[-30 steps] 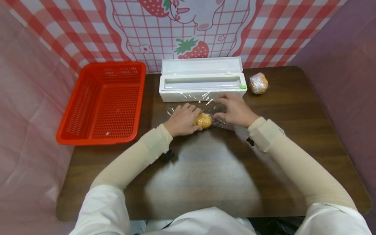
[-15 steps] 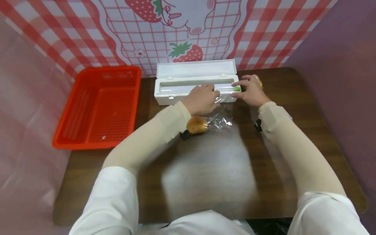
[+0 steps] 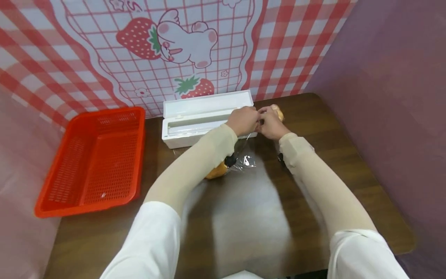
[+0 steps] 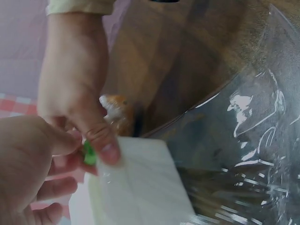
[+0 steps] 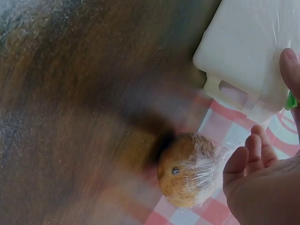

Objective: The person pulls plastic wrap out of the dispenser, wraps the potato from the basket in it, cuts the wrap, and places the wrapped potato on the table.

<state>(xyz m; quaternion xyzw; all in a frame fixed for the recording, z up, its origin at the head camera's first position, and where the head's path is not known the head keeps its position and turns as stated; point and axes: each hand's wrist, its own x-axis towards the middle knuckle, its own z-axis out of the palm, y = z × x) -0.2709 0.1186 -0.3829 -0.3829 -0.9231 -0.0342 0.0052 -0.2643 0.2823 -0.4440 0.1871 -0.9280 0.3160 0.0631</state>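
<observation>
The white cling film box (image 3: 181, 140) stands with its lid raised at the back. At its right end, my left hand (image 3: 244, 121) pinches the small green cutter slider (image 4: 89, 153); the contact is partly hidden. My right hand (image 3: 272, 123) holds the same end of the box, thumb on its front face (image 5: 243, 51), other fingers curled nearby. A sheet of cling film (image 4: 253, 126) hangs from the box onto the table. A yellowish potato (image 3: 217, 171) lies by the film, partly hidden under my left forearm. Beside my right hand sits a wrapped potato (image 5: 180, 171).
A red plastic basket (image 3: 136, 174) stands on the left of the brown wooden table (image 3: 313, 193). A checked strawberry cloth (image 3: 278, 46) hangs behind the box, and pinkish curtains (image 3: 376, 116) close off the sides.
My left hand has left the potato and moved up and right to the slider. My right hand has gone from the film to the box's right end. The head view has shifted.
</observation>
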